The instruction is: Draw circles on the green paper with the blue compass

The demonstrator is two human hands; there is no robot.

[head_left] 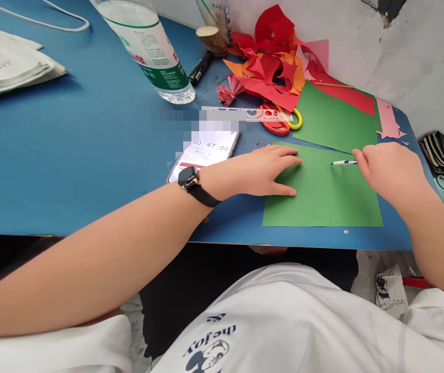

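Note:
A green sheet of paper [323, 199] lies flat near the table's front edge. My left hand [270, 168] rests on its left side with the fingers spread. In my right hand [388, 166] is a white and blue pen [344, 162], its tip pointing left over the upper part of the sheet; whether the tip touches the paper I cannot tell. Behind the sheet, a second green sheet [334, 119] lies partly over red paper. A phone [210, 153] with a running timer shows behind my left wrist, partly pixelated.
Scissors with red and yellow handles [276, 126] and a clear ruler [241, 115] lie behind the phone. Red and orange paper scraps [268, 67] pile against the wall. A water bottle [152, 57] stands further left, beside a black marker [201, 68]. White papers [8, 59] sit far left.

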